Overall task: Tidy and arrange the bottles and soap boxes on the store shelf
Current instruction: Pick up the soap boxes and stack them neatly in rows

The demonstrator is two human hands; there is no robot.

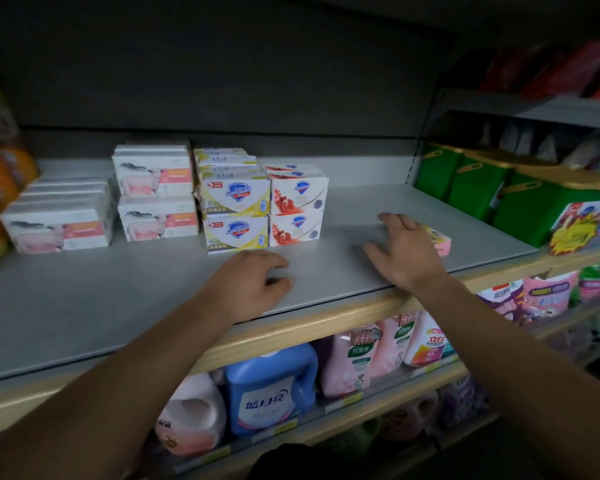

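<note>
Stacked soap boxes stand on the grey shelf (84,299): yellow-and-blue ones (236,211), white ones with red pomegranates (297,206), and pink-and-white ones (155,192), with more of these lying lower at the left (58,220). My left hand (250,284) rests on the shelf just in front of the yellow boxes, fingers loosely curled, holding nothing. My right hand (404,251) lies over the shelf with fingers spread, reaching toward a single pink soap box (439,239) that it partly hides. Whether it touches that box is unclear.
Orange bottles (0,174) stand at the far left. Green tubs with yellow lids (520,188) fill the neighbouring shelf on the right. Below are detergent jugs, a blue one (271,389) and pink ones (350,358).
</note>
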